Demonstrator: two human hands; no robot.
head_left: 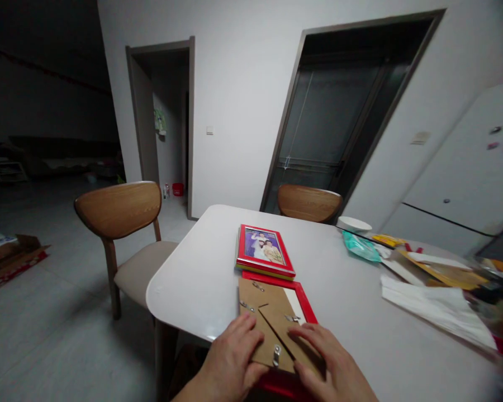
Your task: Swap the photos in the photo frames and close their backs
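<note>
A brown picture frame backing board (272, 312), with metal clips and a slanted slot, lies askew over a red picture frame (305, 301) at the near table edge. My left hand (232, 354) grips the board's near left part, fingers on top and thumb at the near edge. On its right side my right hand (329, 357) holds the board too, fingers bent over it. White shows between board and frame on the right. Just beyond, touching or nearly so, another red picture frame (287, 252) lies face up with a photo of people, apparently stacked on something with a yellow-green edge.
The white table (193, 273) carries a white bowl (354, 224), a teal packet (361, 247), white paper (431, 307) and assorted clutter on its right. Wooden chairs stand at the left (121, 206) and far side (309, 202). An open cardboard box (19, 257) sits on the floor.
</note>
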